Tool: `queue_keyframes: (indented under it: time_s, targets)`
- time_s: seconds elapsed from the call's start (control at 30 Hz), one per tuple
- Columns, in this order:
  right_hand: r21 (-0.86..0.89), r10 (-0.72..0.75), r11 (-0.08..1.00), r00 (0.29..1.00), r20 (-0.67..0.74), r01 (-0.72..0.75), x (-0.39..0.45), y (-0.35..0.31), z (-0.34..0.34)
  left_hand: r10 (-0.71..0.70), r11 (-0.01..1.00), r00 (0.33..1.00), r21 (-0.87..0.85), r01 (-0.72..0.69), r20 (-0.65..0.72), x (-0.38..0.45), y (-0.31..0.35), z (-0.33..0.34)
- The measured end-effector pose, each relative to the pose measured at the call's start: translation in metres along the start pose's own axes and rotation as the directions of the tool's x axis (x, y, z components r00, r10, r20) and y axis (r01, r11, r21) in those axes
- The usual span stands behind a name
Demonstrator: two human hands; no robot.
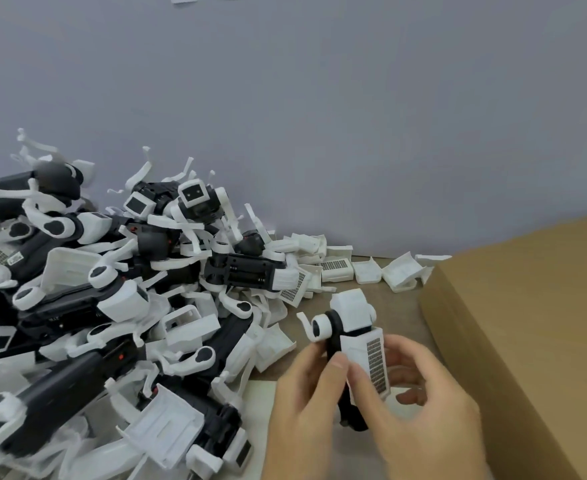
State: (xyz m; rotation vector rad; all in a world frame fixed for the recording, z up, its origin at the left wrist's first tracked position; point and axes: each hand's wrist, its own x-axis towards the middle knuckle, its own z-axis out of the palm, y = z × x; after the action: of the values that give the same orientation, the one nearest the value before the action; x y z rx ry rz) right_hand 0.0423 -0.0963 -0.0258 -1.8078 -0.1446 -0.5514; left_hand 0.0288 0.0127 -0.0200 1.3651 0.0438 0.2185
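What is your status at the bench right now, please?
Left hand and right hand both grip one black-and-white unit. Unit upright. Parts heap left, cardboard box right, neither touching it.

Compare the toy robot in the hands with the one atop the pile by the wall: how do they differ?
The held robot is gripped by the left hand and right hand; the pile-top robot rests untouched on the heap. The held robot shows a plain white head and a grille panel; the pile-top robot shows a two-dot face. Both are black-and-white with boxy heads.
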Motion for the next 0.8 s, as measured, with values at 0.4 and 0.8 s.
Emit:
queue_keyframes:
  time_s: [0.4, 0.8]
  targets:
    - [-0.237, -0.170, 0.958, 0.985, -0.008, 0.163, -0.0011, -0.0014, 0.0036, 0.081, 0.994, 0.996, 0.071, -0.084, 0.038, 0.0026, -0.0074, 0.0042]
    - [-0.128, -0.123, 0.984, 0.992, -0.009, 0.121, 0.0010, -0.0021, 0.0031, 0.043, 0.993, 0.998, 0.112, -0.037, -0.052, 0.0031, -0.0050, 0.0060]
